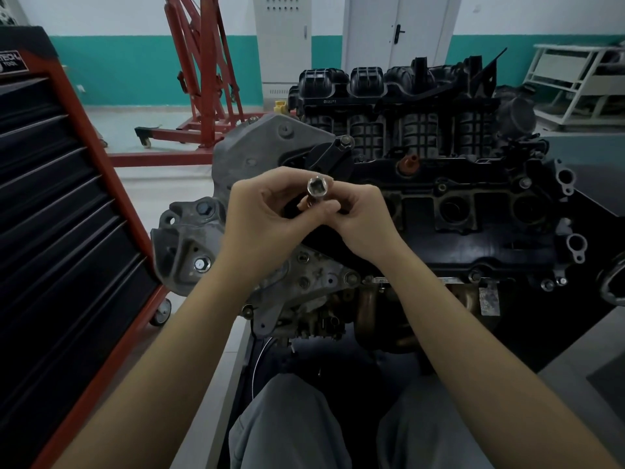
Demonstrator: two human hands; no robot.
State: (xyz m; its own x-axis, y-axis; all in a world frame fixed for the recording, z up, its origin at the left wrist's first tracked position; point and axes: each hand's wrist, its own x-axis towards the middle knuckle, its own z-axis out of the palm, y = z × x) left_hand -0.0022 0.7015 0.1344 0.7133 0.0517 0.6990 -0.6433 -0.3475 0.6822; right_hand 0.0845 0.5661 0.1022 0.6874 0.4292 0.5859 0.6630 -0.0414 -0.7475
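I have a chrome socket [316,188] up in front of me, held between both hands just above the near edge of the engine [439,204] and clear of it. My left hand [267,218] has thumb and forefinger curled round the barrel from the left. My right hand [363,218] pinches it from the other side, with the rest of its fingers folded in. The square drive end points back at my camera, so the working end faces away and down. Something brownish shows below the barrel between my fingers, and I cannot tell whether it is part of the tool or a separate piece.

As I read it, I am at the picking and checking stage: the socket is in hand but on no fastener yet, and I see no ratchet or handle in either hand. The next move calls for a driver to fit that square hole, most likely from the tool cabinet [67,204] at my left. After that I have to choose a bolt head; one sits on the bracket [203,264] low on the left, another [345,141] near the intake. One hand must let go, so the other needs a firm hold first, or the socket drops among the castings
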